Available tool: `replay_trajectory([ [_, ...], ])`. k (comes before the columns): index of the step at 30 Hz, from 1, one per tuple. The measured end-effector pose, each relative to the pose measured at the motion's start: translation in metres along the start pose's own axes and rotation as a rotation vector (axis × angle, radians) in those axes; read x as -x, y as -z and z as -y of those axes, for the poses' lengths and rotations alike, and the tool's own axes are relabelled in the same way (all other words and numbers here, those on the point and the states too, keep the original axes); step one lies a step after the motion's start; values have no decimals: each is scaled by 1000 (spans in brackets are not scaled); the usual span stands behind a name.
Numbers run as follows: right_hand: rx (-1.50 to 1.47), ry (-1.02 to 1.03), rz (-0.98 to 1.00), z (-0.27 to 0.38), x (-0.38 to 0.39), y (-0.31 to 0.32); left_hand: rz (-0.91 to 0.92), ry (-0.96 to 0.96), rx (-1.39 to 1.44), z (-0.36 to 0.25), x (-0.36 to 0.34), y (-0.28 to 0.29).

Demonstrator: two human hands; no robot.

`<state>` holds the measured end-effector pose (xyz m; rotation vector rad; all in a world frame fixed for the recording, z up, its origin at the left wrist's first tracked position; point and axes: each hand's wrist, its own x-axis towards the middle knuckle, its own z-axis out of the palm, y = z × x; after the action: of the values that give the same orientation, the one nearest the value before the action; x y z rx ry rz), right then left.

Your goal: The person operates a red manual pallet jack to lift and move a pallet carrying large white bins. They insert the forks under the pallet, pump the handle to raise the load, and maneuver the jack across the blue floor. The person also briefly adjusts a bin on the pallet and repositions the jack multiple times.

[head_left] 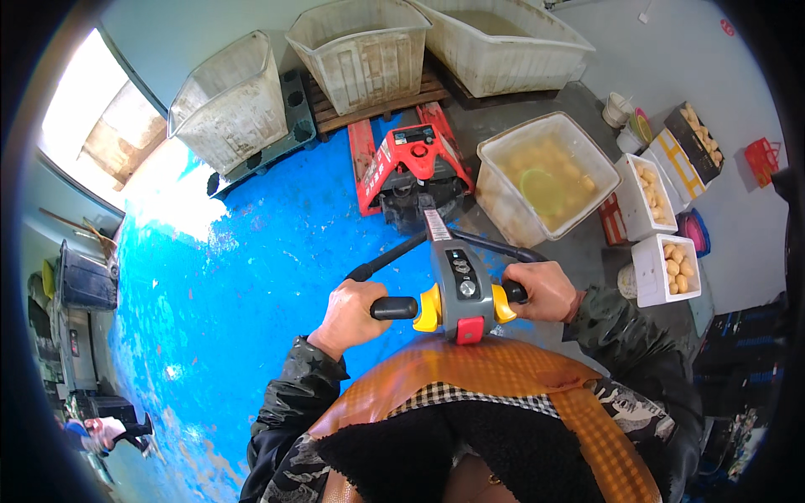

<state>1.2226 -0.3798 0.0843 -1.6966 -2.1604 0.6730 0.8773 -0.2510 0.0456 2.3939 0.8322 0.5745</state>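
Both hands are at the grey tiller head (464,285) of a red electric pallet jack (413,159). My left hand (348,317) is closed at the left side of the handle, where the curved black bar meets the outer end of the black grip (394,308); its fingertips are partly hidden. My right hand (543,291) wraps round the right grip (516,292), its thumb side near the yellow lever (502,303). A second yellow lever (428,308) sits on the left, and a red button (470,330) faces me. The jack's forks reach under a wooden pallet (377,109).
A large white tub (360,63) stands on that pallet, with other tubs (231,109) (511,63) either side. Right of the jack is a water-filled tub (490,172) of potato-like produce. Foam boxes (650,289) line the right wall. A person (109,432) is far left.
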Motion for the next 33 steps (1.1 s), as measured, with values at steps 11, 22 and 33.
replay_trajectory([
  [11, -106, 163, -19, 8, 44, 35, -27, -27, -43, -49, 20, 9],
  [22, -379, -69, -108, 16, 52, 60, 9, 67, -55, -89, 19, 24],
  [33, -271, 12, 148, 53, 31, 60, 22, -19, -37, -58, 28, 55],
])
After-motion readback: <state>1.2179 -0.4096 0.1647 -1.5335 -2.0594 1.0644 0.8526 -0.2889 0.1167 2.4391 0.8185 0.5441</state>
